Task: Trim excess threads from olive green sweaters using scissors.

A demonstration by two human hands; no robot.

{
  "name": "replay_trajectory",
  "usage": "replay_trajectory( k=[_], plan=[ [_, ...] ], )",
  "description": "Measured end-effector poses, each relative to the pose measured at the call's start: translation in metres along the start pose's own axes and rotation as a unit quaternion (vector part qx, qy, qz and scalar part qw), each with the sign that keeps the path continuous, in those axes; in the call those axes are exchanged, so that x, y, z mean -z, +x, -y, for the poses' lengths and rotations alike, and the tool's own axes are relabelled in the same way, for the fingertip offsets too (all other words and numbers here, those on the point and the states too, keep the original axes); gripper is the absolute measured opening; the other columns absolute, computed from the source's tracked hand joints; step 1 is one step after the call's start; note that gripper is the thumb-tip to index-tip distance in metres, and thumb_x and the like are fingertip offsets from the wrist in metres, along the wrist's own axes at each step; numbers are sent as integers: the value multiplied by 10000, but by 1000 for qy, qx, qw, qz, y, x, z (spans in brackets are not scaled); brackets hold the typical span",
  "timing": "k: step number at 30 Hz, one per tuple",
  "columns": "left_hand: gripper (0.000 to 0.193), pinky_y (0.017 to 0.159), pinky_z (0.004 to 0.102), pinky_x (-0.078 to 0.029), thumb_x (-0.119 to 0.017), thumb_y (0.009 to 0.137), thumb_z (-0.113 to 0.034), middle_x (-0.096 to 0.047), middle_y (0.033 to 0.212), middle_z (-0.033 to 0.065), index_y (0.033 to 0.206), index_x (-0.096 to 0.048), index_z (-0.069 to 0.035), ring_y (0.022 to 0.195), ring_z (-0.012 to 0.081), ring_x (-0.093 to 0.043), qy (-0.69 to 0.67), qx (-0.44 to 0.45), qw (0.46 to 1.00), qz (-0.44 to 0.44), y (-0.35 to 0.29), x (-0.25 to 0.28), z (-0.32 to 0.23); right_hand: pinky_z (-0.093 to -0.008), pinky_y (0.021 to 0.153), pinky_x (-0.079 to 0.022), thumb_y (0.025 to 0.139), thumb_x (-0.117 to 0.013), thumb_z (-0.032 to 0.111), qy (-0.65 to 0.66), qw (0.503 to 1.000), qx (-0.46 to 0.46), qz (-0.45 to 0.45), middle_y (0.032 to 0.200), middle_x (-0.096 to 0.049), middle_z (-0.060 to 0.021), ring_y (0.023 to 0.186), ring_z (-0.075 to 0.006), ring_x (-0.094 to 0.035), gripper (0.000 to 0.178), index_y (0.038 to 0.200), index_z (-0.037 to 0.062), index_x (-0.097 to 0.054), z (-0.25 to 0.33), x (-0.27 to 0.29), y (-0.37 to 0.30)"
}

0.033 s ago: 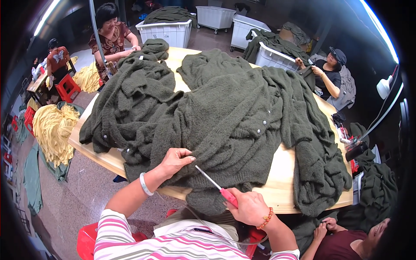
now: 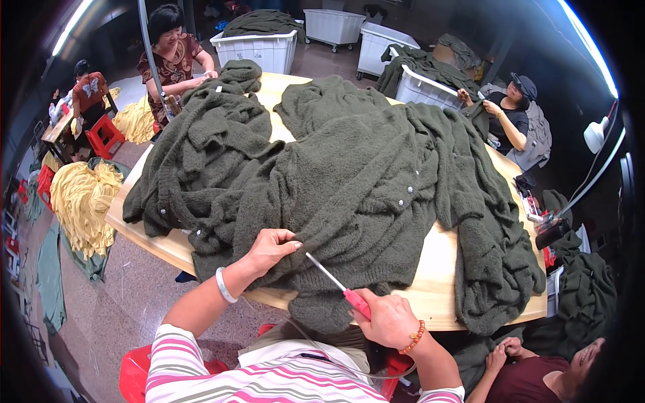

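Observation:
A dark green knit cardigan (image 2: 349,161) lies rumpled across the table before me, small shiny buttons along its front. My left hand (image 2: 272,247), a pale bangle on its wrist, pinches the cardigan's knit near the table's front edge. In my right hand (image 2: 390,320) is a tool with a pink handle (image 2: 357,304) and a long, thin metal shaft (image 2: 326,271). Its exact kind is unclear. The shaft points up and left, its tip just right of my left fingertips. Whether that tip touches the knit I cannot tell.
More dark green knits (image 2: 208,134) cover the wooden table (image 2: 437,282) at left and right. People work at its far left, far right and near right. White bins (image 2: 259,50) stand behind it. Yellow garments (image 2: 84,201) are heaped at left, near a red stool (image 2: 105,136).
My right hand and the pink-handled tool have shifted very slightly to the right. My left hand keeps its pinch, nearly still.

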State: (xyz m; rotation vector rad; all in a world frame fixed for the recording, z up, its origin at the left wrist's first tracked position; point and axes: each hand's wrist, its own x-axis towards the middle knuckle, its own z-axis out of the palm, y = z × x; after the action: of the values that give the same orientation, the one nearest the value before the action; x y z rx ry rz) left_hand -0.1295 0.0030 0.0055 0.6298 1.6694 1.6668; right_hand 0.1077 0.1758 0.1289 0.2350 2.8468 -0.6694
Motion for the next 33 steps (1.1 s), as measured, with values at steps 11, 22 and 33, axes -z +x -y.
replay_trajectory(
  k=[11, 22, 33],
  plan=[
    [164, 678, 209, -456, -659, 935, -165, -645, 839, -39, 930, -695, -5, 751, 31, -540, -70, 15, 997, -6, -1, -2, -13, -492, 720, -504, 888, -610, 247, 29, 999, -30, -28, 795, -670, -191, 785, -382, -662, 300, 1163, 136, -570, -8, -1, 1],
    [318, 633, 239, -464, -723, 871, -231, -649, 893, -13, 1061, -654, 15, 759, 59, -562, 31, -28, 999, 6, 102, -47, -30, -492, 726, -511, 875, -654, 261, 29, 985, -86, -147, 820, -675, -201, 783, -420, -650, 360, 1188, 101, -576, -39, 9, 4],
    [279, 560, 275, -396, -718, 844, -220, -468, 647, -69, 749, -622, 24, 673, 28, -421, 105, -114, 988, 25, 102, -46, -9, -514, 739, -504, 845, -676, 332, 41, 992, -87, -78, 766, -671, -203, 762, -426, -648, 373, 1150, 128, -606, -41, 8, -2]
  ],
)
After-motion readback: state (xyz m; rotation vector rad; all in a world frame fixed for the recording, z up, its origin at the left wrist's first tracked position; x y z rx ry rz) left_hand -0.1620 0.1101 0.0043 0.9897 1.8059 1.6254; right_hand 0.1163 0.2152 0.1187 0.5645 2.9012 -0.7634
